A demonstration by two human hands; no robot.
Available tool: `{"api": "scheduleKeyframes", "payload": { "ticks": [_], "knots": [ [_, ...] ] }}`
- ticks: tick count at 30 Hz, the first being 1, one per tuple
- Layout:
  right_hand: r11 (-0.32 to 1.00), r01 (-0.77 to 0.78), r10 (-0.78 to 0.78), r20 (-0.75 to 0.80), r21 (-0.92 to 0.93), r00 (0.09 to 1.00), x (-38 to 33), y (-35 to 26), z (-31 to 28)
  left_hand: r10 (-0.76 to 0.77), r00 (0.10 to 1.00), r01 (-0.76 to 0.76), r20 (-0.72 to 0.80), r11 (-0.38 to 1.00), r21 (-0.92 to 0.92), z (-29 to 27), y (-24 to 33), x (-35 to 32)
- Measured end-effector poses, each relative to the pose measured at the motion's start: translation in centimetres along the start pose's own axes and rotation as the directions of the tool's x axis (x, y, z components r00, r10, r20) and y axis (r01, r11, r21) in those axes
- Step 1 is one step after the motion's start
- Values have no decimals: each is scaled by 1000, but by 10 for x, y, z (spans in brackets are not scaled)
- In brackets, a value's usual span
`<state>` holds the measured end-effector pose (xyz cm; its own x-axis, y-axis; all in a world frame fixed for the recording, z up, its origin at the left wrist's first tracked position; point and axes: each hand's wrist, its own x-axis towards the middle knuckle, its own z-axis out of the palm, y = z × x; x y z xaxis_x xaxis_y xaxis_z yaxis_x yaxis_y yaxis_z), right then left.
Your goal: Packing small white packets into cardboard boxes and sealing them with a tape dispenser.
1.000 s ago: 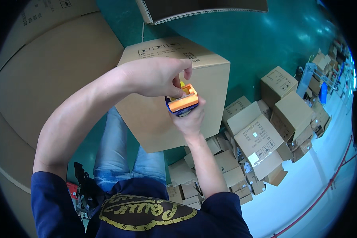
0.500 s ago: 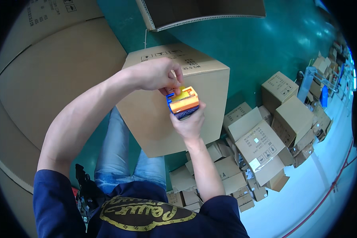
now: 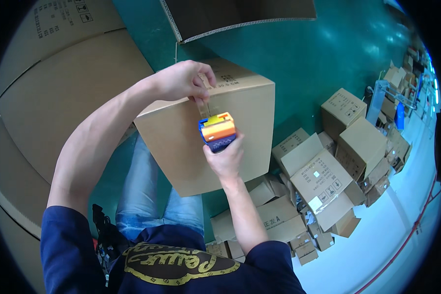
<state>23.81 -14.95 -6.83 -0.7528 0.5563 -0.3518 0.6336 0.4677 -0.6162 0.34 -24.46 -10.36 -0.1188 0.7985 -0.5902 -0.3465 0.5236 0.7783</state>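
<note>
I see the right hand (image 3: 225,159) gripping the orange tape dispenser (image 3: 217,130), now pulled toward 6 o'clock from the left hand (image 3: 183,81), which pinches the tape end (image 3: 202,104) on the closed carton (image 3: 215,132), centre frame.

Bright overhead light; floor glare; fisheye-bent, dark rim

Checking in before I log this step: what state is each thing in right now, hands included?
Left hand: pinching the tape end against the box top.
Right hand: gripping the tape dispenser.
Tape dispenser: orange and blue, held against the box seam, tape strip drawn out.
Cardboard box: flaps shut, tilted, seam partly taped.
Upper box flap: open.
Small boxes on the floor: piled loosely, several with flaps open.
</note>
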Motion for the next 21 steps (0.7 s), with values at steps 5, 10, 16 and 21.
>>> {"api": "scheduleKeyframes", "payload": {
  "ticks": [5,10,16,21],
  "knots": [
    [998,-56,57,51,-19,997,-20,4,-8,40,995,-41,-91,999,-15,-15,-21,10],
    [992,-99,103,44,-80,994,-51,37,-25,13,991,-18,-137,999,-33,-34,-28,30],
    [985,-143,152,87,-96,985,-49,38,-26,-32,976,5,-216,992,-124,-35,-44,41],
    [988,-100,109,72,-116,991,-52,35,-24,-46,985,24,-167,991,-130,-43,-44,41]
  ]
}}
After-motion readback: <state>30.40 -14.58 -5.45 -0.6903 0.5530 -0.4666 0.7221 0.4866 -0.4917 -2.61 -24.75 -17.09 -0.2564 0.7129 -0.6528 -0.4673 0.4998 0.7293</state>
